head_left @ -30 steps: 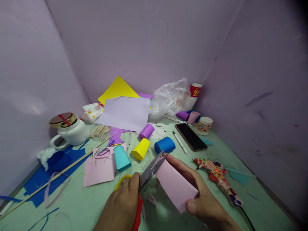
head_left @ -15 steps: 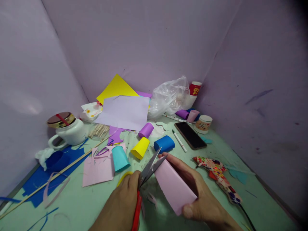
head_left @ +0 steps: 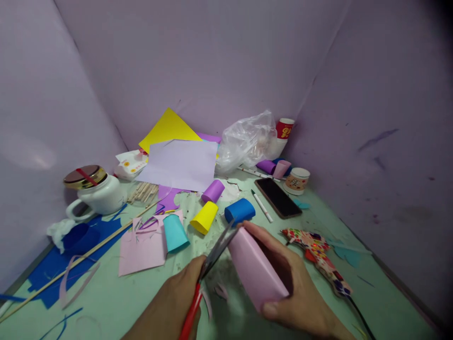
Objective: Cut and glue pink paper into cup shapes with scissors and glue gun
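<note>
left hand [head_left: 179, 285] is curled round red-handled metal scissors [head_left: 211, 259], blades right by the far end of a hollow pale pink paper piece [head_left: 253, 269]. right hand [head_left: 297, 283], half curled, grips that piece between thumb and fingers over the pale green tabletop [head_left: 113, 307]. short pale wooden sticks [head_left: 143, 192] sit in a clear round plastic dish [head_left: 163, 191]. white ceramic mug [head_left: 102, 197] has its shiny gold-rimmed brown lid [head_left: 84, 177] on, can't tell what's inside. crumpled clear plastic bag [head_left: 246, 144]: contents too cloudy to make out.
</note>
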Demonstrator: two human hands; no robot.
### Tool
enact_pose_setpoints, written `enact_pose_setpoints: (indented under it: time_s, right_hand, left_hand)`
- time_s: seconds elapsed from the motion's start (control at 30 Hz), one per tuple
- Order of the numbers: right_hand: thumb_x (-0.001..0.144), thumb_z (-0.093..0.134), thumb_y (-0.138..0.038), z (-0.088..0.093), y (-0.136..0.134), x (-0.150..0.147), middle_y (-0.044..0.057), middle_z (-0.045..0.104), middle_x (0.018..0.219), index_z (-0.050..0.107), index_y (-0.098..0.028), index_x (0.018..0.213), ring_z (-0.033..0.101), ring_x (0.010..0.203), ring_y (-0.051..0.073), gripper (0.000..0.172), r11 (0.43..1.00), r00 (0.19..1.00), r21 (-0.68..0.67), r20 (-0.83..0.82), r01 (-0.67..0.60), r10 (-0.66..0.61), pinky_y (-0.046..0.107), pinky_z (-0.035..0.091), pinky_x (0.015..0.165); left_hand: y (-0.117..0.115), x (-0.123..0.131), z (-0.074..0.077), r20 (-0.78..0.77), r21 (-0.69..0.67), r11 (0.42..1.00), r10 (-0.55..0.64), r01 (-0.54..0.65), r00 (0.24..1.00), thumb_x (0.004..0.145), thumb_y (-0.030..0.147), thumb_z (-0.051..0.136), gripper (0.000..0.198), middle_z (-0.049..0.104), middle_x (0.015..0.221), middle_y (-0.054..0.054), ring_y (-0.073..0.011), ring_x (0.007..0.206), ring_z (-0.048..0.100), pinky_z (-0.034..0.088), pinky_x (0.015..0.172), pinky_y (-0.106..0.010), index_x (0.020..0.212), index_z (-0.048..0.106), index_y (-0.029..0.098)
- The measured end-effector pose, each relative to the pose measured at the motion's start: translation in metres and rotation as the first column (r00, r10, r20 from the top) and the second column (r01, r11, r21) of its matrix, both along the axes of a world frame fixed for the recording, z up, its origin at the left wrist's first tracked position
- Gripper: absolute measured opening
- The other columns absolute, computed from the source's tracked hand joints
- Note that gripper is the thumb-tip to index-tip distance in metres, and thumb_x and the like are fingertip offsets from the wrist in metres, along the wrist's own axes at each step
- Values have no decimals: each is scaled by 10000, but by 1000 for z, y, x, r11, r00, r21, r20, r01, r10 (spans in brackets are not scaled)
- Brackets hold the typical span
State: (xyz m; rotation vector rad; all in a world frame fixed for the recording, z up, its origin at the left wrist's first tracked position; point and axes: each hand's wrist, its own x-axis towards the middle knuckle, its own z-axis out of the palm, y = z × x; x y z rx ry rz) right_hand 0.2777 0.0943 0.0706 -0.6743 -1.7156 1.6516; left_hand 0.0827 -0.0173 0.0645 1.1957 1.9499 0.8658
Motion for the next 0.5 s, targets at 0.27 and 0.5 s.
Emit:
enact_pose_setpoints:
  time_s: [0.27, 0.5]
  right_hand:
    - [515, 815, -560, -12, 11, 4, 59, 509, 1426, 518, -353, 1352, 479, 1258, 389, 911, 985, 993, -151, -92, -85, 71, 476, 410, 980]
    - [482, 837, -551, -20, 6, -2, 102, 490, 1440, 496, -294, 1377, 512, 1217, 399, 992, 950, 983, -299, -178, -93, 40, 456, 446, 924]
  left_hand:
    - [1, -4, 8, -86, -5, 1000, -10, 10, 996, 751, 168, 485, 442, 718, 1063, -59, -232, 910, 699, 534, 765, -282, 1167, 606, 254]
    - [3, 10, -12, -319, -31, 997, -83, 77, 944, 632, 137, 484, 647, 622, 1275, -115, -278, 1187, 565, 472, 935, -325, 1276, 507, 199]
